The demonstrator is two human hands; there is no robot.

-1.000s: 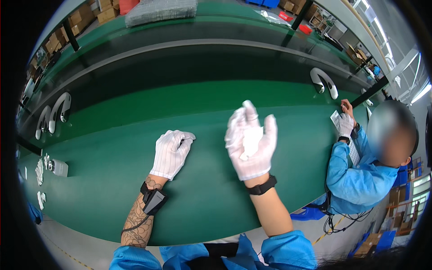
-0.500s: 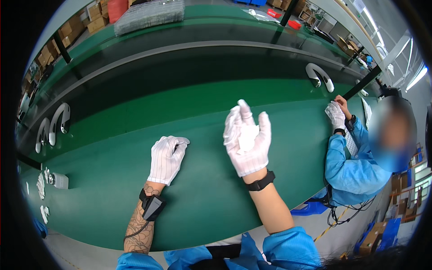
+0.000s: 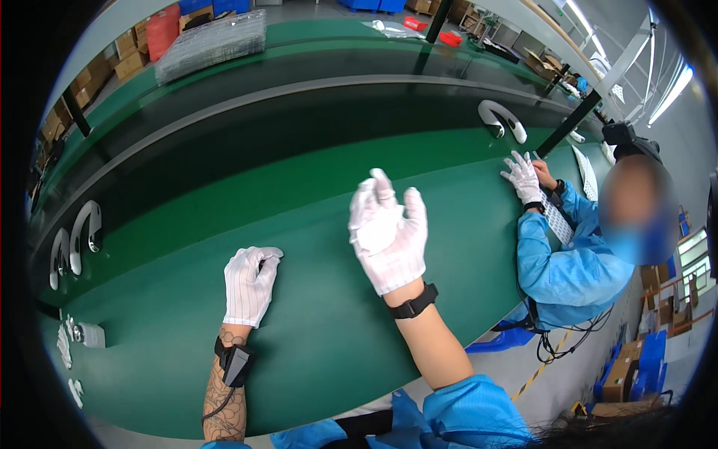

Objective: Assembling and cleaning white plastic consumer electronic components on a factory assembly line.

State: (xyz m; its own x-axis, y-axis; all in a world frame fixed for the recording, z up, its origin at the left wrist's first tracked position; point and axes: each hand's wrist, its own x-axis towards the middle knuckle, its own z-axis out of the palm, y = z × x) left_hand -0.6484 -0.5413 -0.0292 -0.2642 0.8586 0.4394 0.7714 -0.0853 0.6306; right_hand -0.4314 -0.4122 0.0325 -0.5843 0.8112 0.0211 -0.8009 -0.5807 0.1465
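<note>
My right hand, in a white striped glove, is raised over the green tabletop with its palm turned up. A small crumpled white wad, paper or cloth, lies in that palm under partly curled fingers, with the thumb standing apart. My left hand, gloved the same way, rests on the tabletop to the left, fingers curled in toward the thumb. A dark gap shows between its thumb and fingers; whatever may be inside is hidden. A wrist strap with a black device sits on my left forearm, and a black band circles my right wrist.
At the left edge are a translucent bottle, crumpled white pieces and white curved handle-like parts. Another such part lies far right, beside a dark conveyor belt. A co-worker in blue sits at the right.
The view has shifted, so both my hands appear farther left. The white wad now sits nearer the fingers in my right palm. The co-worker's gloved fingers have spread.
</note>
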